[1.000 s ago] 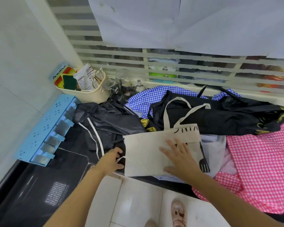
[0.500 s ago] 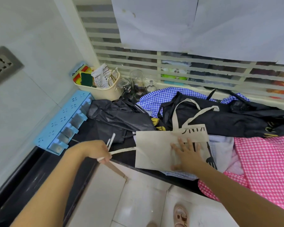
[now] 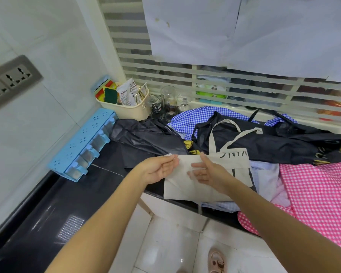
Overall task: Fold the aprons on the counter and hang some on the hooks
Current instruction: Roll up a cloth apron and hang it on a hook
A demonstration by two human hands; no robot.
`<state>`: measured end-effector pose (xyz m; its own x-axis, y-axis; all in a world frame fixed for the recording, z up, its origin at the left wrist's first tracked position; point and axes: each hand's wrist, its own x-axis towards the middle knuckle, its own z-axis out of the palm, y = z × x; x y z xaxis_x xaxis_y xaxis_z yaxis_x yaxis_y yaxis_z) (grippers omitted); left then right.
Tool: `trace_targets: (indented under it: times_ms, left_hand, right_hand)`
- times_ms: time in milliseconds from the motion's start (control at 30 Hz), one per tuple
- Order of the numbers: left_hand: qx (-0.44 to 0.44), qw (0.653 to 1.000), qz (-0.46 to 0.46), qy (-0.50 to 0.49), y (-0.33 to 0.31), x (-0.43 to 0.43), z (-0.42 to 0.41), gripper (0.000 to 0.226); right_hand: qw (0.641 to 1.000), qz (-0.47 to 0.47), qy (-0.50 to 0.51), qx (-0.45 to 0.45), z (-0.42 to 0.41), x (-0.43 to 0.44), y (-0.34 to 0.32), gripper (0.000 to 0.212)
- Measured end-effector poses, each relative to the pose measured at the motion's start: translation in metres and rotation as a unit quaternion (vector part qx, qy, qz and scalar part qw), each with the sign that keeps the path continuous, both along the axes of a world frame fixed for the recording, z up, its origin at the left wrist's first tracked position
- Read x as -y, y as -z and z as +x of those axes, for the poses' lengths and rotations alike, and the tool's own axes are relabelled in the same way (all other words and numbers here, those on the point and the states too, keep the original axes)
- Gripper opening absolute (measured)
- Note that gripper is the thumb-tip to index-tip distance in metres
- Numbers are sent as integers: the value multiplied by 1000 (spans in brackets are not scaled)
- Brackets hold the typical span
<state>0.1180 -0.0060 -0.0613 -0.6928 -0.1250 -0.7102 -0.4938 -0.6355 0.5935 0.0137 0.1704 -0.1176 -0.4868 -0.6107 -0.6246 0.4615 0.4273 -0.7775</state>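
Two hands work over the beige apron (image 3: 185,191), which lies flat at the tabletop (image 3: 98,186) front edge with its lower edge overhanging. Your left hand (image 3: 158,169) is palm-up, fingertips pinching a white strap end (image 3: 168,154) by the apron's top-left corner. Your right hand (image 3: 207,173) is spread and loose over the cloth; it's blurred, so contact is unclear. Black apron (image 3: 264,146) and blue check apron (image 3: 195,117) lie behind, pink check apron (image 3: 319,194) to the right.

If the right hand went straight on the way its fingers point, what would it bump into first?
Probably the left hand. The right hand is over the beige apron with its fingers aimed left, at the other palm. Their heights are unclear, so it might slip past.
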Motion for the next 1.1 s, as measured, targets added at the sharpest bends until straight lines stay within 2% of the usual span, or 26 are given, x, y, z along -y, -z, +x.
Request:
trace_targets:
  times_ms: [33, 100, 200, 267, 367, 467, 567, 700, 767, 800, 867, 933, 967, 1033, 1100]
  left_hand:
    - [-18, 998, 24, -50, 5, -6, -5, 14]
    - [-40, 994, 34, -96, 14, -15, -13, 12]
    - [-49, 995, -24, -78, 22, -21, -17, 11]
    - [-48, 994, -76, -58, 25, -22, -18, 12]
    - [-51, 991, -105, -70, 31, -22, -17, 15]
    - [-32, 989, -83, -117, 36, -20, -17, 12]
    - [-14, 986, -41, -163, 41, -18, -16, 6]
    - [-5, 952, 100, -290, 50, -11, -11, 12]
    - [3, 938, 133, -321, 57, -9, -7, 17]
    - [10, 941, 124, -313, 60, -9, -5, 18]
    - [31, 965, 47, -257, 69, -12, -3, 20]
    - [52, 980, -106, -158, 74, -18, -1, 22]
    - [58, 974, -190, -111, 75, -22, 0, 25]
    - [43, 946, -316, -62, 78, -28, 1, 31]
    - [-2, 933, -358, -47, 79, -35, 1, 27]
  right_hand:
    - [997, -47, 11, 63, 2, 1, -5, 60]
    - [993, -85, -15, 81, 6, 1, -11, 52]
    - [997, -64, -22, -21, -1, -2, -22, 33]
    - [993, -43, -53, -92, -14, -8, -24, 34]
    - [983, -5, -147, -111, -27, -12, -26, 45]
    - [973, 11, -221, -68, -33, -12, -31, 53]
    - [972, -7, -232, -25, -41, -9, -39, 56]
    - [969, 4, -220, -111, -54, -7, -46, 39]
    - [951, 36, -240, -193, -59, -4, -49, 37]
    - [932, 65, -250, -253, -62, -1, -47, 36]
    - [874, 143, -250, -392, -69, 10, -37, 35]
    - [828, 217, -195, -479, -70, 23, -27, 34]
    - [826, 217, -164, -494, -66, 27, -24, 36]
    - [843, 150, -136, -498, -53, 35, -16, 41]
    - [870, 68, -130, -470, -33, 40, -7, 43]
